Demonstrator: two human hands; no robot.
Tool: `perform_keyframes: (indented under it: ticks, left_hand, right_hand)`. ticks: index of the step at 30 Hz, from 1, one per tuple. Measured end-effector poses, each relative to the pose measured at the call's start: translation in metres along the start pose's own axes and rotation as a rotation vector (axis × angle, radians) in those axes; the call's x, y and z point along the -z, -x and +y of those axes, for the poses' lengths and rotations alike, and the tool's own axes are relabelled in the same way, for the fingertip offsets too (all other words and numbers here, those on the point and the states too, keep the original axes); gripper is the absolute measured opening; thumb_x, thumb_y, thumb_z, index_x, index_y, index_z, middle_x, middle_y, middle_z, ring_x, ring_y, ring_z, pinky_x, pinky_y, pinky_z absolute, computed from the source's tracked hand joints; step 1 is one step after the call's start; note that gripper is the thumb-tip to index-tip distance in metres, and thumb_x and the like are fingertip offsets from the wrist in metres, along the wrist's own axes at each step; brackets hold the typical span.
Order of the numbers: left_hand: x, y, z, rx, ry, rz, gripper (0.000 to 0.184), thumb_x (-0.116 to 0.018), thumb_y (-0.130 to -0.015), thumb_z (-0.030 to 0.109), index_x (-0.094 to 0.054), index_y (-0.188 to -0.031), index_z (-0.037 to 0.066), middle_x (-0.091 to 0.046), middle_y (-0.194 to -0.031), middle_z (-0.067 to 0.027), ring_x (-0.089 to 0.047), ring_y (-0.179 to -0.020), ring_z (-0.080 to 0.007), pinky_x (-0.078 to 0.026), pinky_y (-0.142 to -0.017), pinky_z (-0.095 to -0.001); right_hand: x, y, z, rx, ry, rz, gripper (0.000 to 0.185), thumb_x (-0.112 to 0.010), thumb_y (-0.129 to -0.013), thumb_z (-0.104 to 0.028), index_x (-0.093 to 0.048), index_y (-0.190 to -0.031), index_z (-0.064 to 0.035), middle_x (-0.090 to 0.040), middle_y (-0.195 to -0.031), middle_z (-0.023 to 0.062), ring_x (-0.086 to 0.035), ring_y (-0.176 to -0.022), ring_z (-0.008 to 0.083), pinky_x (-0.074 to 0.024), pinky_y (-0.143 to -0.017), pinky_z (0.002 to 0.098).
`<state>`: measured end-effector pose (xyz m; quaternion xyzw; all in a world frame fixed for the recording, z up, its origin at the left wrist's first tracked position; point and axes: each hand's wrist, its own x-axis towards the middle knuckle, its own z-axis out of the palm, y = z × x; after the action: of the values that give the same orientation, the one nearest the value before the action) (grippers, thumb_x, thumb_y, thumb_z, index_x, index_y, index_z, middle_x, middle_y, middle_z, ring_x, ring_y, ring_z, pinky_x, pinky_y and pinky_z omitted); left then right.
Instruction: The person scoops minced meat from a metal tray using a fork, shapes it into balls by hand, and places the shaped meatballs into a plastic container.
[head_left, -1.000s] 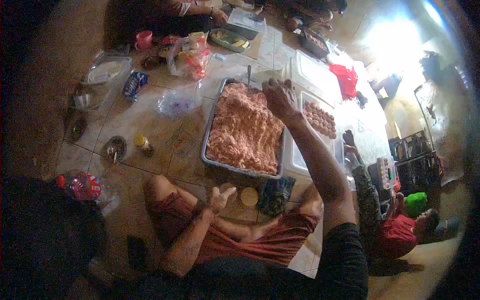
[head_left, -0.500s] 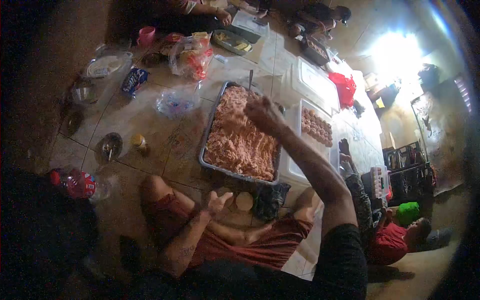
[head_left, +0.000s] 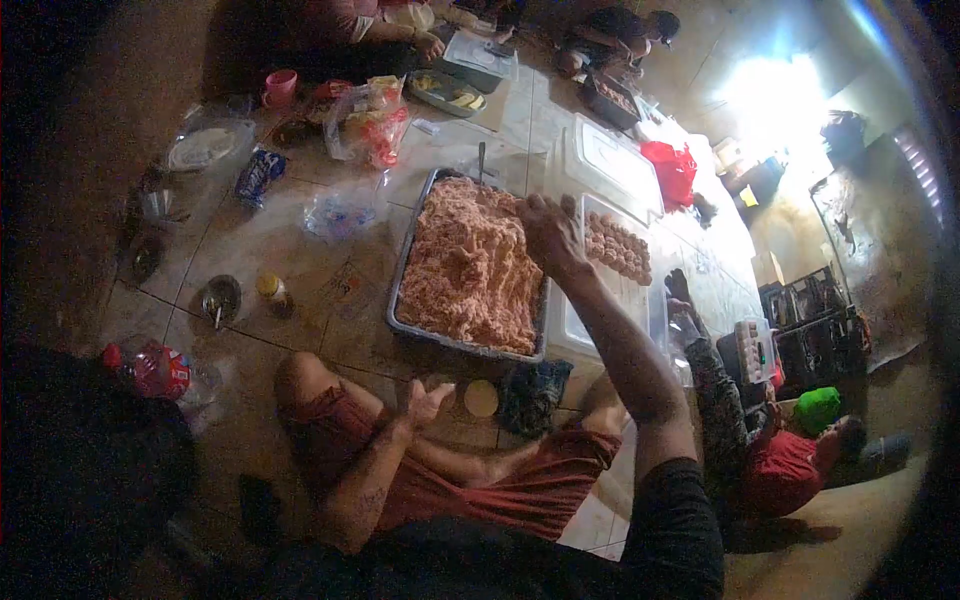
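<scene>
A deep grey tray (head_left: 398, 325) holds a large pinkish minced mass (head_left: 465, 270), its surface uneven, with a metal handle (head_left: 481, 160) rising at the far edge. My right hand (head_left: 555, 238) is over the tray's right rim, fingers curled; what they hold, if anything, is hidden. Beside it, a clear container (head_left: 592, 322) has rows of small round balls (head_left: 617, 247) at its far end. My left hand (head_left: 427, 403) hangs above my lap in front of the tray, fingers apart and empty, near a round pale lid (head_left: 481, 398).
Left of the tray are a small jar (head_left: 270, 286), a blue packet (head_left: 261, 177), a plastic bottle (head_left: 160, 370) and a pink mug (head_left: 280, 89). A dark bag (head_left: 533, 396) lies nearer me. Co-workers sit at the top and right; one wears a red shirt (head_left: 785, 472).
My right hand moved from the right rim over the pink mass, then back to the rim. My left hand's fingers have spread slightly. The whole view has shifted a little.
</scene>
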<state>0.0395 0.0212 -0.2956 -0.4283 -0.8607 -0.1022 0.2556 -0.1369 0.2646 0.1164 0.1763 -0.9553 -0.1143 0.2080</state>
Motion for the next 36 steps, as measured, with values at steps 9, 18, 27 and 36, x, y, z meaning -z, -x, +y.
perform_keyframes:
  ticks: [9, 18, 27, 36]
  left_hand:
    - [0.005, -0.006, -0.010, 0.929, 1.531, -0.561, 0.067, -0.062, -0.096, 0.038, -0.034, -0.153, 0.016, -0.046, -0.149, -0.0051, -0.057, -0.114, -0.0233, -0.044, -0.098, -0.0394]
    - [0.160, -0.097, -0.024, 1.183, 1.140, -0.714, 0.040, -0.057, -0.099, 0.038, -0.070, -0.120, 0.007, -0.065, -0.124, -0.0181, -0.062, -0.104, -0.0308, -0.051, -0.089, -0.0395]
    - [0.087, -0.044, -0.017, 0.985, 1.221, -0.484, 0.033, -0.056, -0.098, 0.030, -0.070, -0.117, 0.008, -0.065, -0.113, -0.0141, -0.058, -0.090, -0.0268, -0.047, -0.079, -0.0376]
    - [0.056, -0.028, -0.010, 0.825, 1.098, -0.433, 0.026, -0.054, -0.097, 0.021, -0.069, -0.115, 0.010, -0.064, -0.102, -0.0098, -0.053, -0.077, -0.0233, -0.041, -0.068, -0.0362]
  right_hand:
    - [-0.027, 0.028, -0.020, 0.289, 0.081, -0.116, 0.009, -0.064, -0.084, -0.016, -0.067, -0.093, -0.0172, -0.061, -0.109, 0.0030, -0.057, -0.108, 0.0225, -0.0355, -0.101, 0.0432]
    - [0.016, 0.117, -0.018, -0.097, -0.152, -0.273, 0.014, -0.062, -0.085, -0.011, -0.064, -0.099, -0.0118, -0.062, -0.101, 0.0128, -0.062, -0.098, 0.0304, -0.0374, -0.094, 0.0460]
    - [0.055, 0.107, -0.023, -0.501, -0.247, -0.502, 0.016, -0.063, -0.083, -0.006, -0.068, -0.098, -0.0075, -0.066, -0.094, 0.0192, -0.067, -0.087, 0.0392, -0.0528, -0.074, 0.0513]
    - [0.065, 0.060, 0.000, -0.301, -0.045, -0.280, 0.013, -0.056, -0.089, -0.011, -0.065, -0.099, -0.0100, -0.064, -0.094, 0.0157, -0.064, -0.093, 0.0386, -0.0398, -0.091, 0.0542]
